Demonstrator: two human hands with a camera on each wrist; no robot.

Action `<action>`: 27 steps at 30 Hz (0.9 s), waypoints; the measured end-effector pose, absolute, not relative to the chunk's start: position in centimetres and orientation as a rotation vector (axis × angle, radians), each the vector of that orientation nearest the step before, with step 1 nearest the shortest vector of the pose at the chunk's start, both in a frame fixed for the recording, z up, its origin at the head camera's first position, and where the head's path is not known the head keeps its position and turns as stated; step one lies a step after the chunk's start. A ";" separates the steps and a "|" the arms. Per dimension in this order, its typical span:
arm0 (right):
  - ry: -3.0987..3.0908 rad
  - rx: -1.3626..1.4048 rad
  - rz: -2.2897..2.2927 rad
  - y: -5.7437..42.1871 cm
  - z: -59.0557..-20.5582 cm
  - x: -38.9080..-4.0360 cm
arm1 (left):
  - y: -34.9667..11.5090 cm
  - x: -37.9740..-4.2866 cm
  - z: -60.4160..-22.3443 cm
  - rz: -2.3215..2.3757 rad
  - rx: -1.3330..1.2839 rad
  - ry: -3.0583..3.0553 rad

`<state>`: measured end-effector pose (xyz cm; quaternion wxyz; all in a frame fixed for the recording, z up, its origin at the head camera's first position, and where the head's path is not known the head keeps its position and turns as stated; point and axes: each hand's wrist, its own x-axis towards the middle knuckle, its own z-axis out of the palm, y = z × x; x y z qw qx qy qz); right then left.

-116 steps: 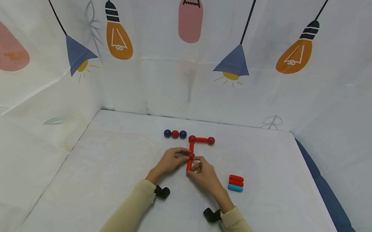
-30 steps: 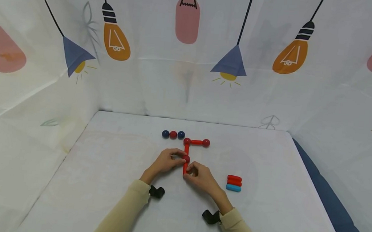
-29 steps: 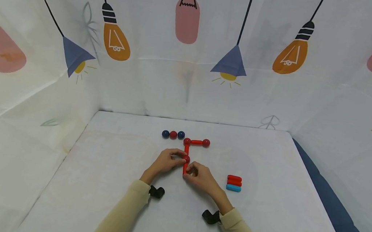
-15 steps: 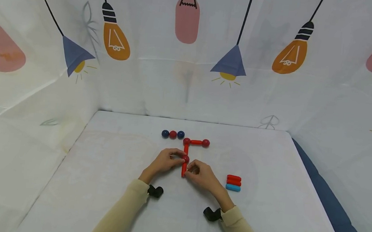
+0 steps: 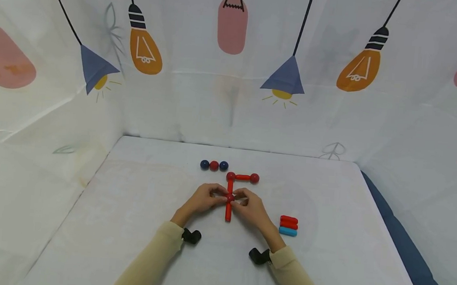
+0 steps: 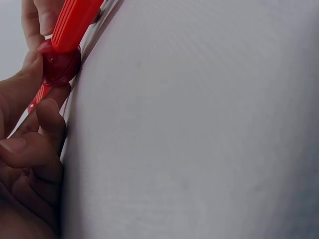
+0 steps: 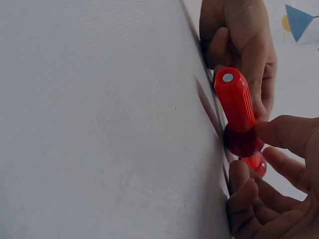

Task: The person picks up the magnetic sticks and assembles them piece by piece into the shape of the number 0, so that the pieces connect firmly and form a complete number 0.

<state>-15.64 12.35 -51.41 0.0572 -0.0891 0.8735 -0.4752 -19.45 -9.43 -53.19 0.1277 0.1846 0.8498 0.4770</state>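
Observation:
Red balls and ribbed red rods are joined in a bent chain on the table. My left hand (image 5: 205, 199) pinches the chain's middle red ball (image 5: 230, 198) from the left. From the right, my right hand (image 5: 252, 209) has thumb and fingertips on that same ball. A red rod (image 5: 228, 212) sticks out from it toward me; its free end shows a silver disc in the right wrist view. Beyond the ball, another red rod (image 5: 230, 186) leads to a corner ball (image 5: 230, 176). From there a sideways rod (image 5: 243, 177) reaches an end ball (image 5: 254, 178).
Behind the left hand, a red ball (image 5: 214, 165) sits in a row between two dark blue balls (image 5: 204, 165). To the right lie two red rods (image 5: 289, 222) and a blue rod (image 5: 287, 231), side by side. A printed white sheet (image 5: 231, 111) rises behind the table (image 5: 143, 252).
My right hand has left the near rod and moved up to the middle ball. The chain has shifted a little toward me since the earliest frame. My left hand has stayed on the ball.

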 end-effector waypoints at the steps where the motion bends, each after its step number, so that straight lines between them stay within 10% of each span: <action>1: 2.646 -0.286 -1.444 12.3 -51.4 -15.7 | -9.4 -19.4 -53.2 1.387 0.539 2.472; 27: 2.574 -0.368 -1.333 13.1 -51.1 -17.2 | -12.2 -25.0 -50.1 1.416 0.506 2.788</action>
